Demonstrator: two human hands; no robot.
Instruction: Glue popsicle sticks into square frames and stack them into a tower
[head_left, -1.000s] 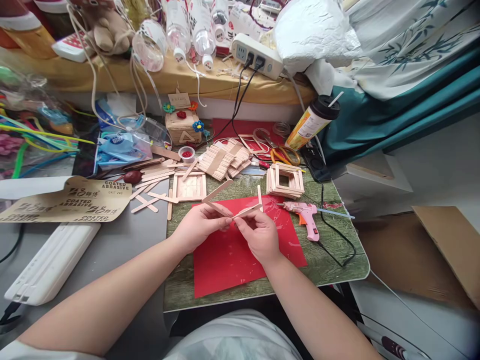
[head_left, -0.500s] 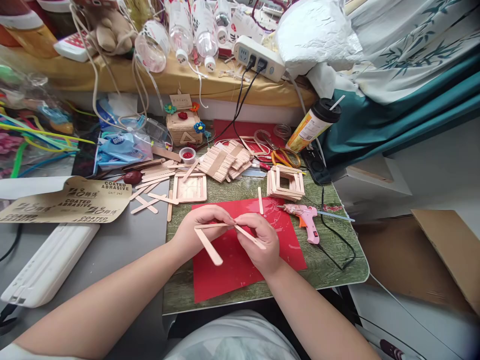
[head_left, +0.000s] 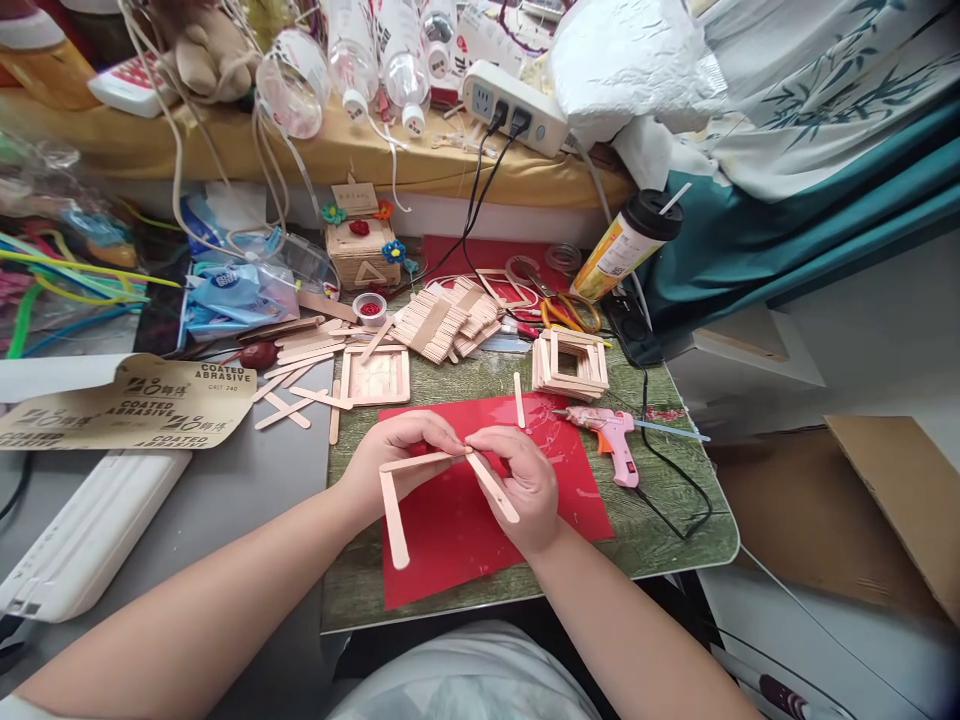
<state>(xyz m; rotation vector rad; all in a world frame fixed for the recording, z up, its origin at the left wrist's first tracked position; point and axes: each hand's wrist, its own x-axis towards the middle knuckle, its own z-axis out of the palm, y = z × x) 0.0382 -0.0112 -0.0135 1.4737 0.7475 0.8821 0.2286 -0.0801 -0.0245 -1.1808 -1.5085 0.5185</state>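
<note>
Both hands hold a three-sided frame of wooden craft sticks [head_left: 395,520] above a red sheet [head_left: 442,560]. My left hand [head_left: 390,455] is closed, pinching the cross stick near its right end. At the right corner, my right hand [head_left: 521,480] is closed, thumb and fingers pressed on the joint. One stick hangs from the left corner toward me, another from the right corner. Beyond my hands a single craft stick [head_left: 519,400] lies at the sheet's far edge. A pink glue gun [head_left: 619,440] rests on its side, right of my right hand.
Behind the sheet stand a stacked square stick frame [head_left: 551,385] and a flat stick panel [head_left: 375,400]. Bundled craft sticks [head_left: 429,325], scissors [head_left: 570,312] and a tilted drink cup [head_left: 622,250] are farther back. Abrasive paper [head_left: 180,400] lies left; the glue gun's cord [head_left: 694,500] loops right.
The stick frame has turned in my hands: its two free sticks now point more straight toward me, the left one swung leftward. Both hands keep their pinch. The view has shifted slightly.
</note>
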